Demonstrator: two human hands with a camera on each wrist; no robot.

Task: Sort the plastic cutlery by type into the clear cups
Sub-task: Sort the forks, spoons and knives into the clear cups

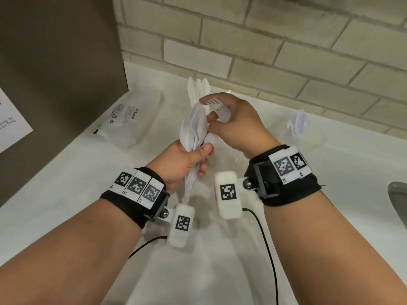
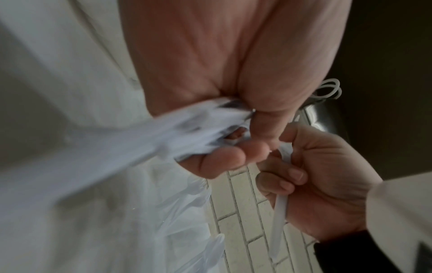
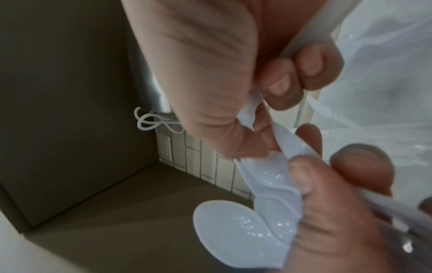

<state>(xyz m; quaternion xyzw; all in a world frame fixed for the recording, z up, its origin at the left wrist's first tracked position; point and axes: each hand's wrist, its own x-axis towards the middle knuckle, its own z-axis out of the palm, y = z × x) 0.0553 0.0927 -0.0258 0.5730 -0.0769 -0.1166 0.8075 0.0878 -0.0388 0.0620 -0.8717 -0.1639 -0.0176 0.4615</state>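
My left hand (image 1: pixel 198 157) grips a bundle of white plastic cutlery (image 1: pixel 193 133) by the handles, spoon bowls pointing up. In the left wrist view the bundle (image 2: pixel 163 133) is blurred. My right hand (image 1: pixel 218 119) is just above the bundle and holds a single white fork (image 1: pixel 217 107), tines up, its handle (image 2: pixel 279 218) running through the curled fingers. The right wrist view shows spoon bowls (image 3: pixel 229 230) beside my left thumb. White knives (image 1: pixel 198 89) stand in a clear cup behind the hands. A clear cup (image 1: pixel 306 137) at the right holds spoons (image 1: pixel 299 124).
A clear plastic bag (image 1: pixel 132 115) lies on the white counter (image 1: pixel 66 194) at the left, beside a dark cabinet panel (image 1: pixel 55 73). A tiled wall (image 1: pixel 286 51) closes off the back. A sink edge (image 1: pixel 398 201) shows at the far right.
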